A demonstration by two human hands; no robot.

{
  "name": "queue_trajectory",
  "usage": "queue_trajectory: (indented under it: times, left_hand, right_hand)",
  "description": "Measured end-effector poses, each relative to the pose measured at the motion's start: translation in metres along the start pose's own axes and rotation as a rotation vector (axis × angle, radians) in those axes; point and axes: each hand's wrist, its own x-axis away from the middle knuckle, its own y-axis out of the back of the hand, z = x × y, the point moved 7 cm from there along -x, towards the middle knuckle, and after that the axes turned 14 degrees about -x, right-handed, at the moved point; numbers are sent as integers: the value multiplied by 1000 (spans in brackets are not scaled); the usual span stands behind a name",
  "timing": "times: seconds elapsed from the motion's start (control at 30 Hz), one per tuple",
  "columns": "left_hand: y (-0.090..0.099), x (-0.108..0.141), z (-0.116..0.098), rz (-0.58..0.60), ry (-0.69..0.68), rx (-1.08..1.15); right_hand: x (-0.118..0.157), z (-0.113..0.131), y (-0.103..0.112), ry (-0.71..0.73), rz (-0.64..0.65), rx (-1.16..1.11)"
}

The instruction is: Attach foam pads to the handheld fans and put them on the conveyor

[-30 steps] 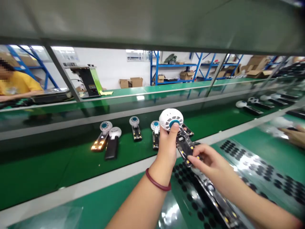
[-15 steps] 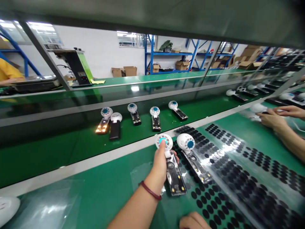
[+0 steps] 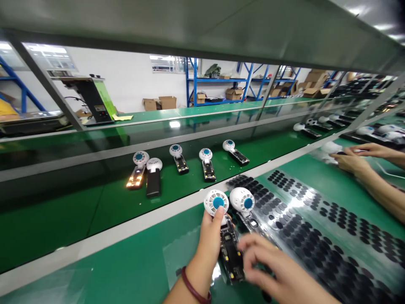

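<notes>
My left hand is wrapped round the neck of a small handheld fan, its thumb just below the blue hub. The fan has a white round head and a clear body with a dark circuit board and yellow parts. Beside that body is my right hand, somewhat blurred, its fingers bent and apart; whether the fingertips touch the fan I cannot tell. A second fan of the same kind lies just to the right, its lower body partly hidden by my right hand.
Several more fans lie on the green conveyor, one lit fan glowing orange. Sheets of black round stickers cover the bench on the right. There, a co-worker's hands handle something white. A shelf overhangs the line.
My right hand has come up from the bottom edge to the held fan's body. The fan's hub no longer glows bright cyan, and my thumb sits lower. The view has shifted slightly.
</notes>
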Motion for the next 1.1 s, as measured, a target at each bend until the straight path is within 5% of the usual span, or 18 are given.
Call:
queue_trajectory:
  times: [0.1,0.23,0.7,1.1]
  left_hand:
    - [5,1,-1,-30,-27,-53]
    - [7,3,-5,-45,-69,-92]
    - [6,7,-10,-78,-56,-143]
    - [8,6,-9,-84,-30,-172]
  right_hand:
    - [-33,-2,18,-72,-148,-28]
    - [-52,-4,11,-74,-89,-35]
    - [-53,3,4,-67,-8,64]
    - [-51,-9,1,-73,-115,64]
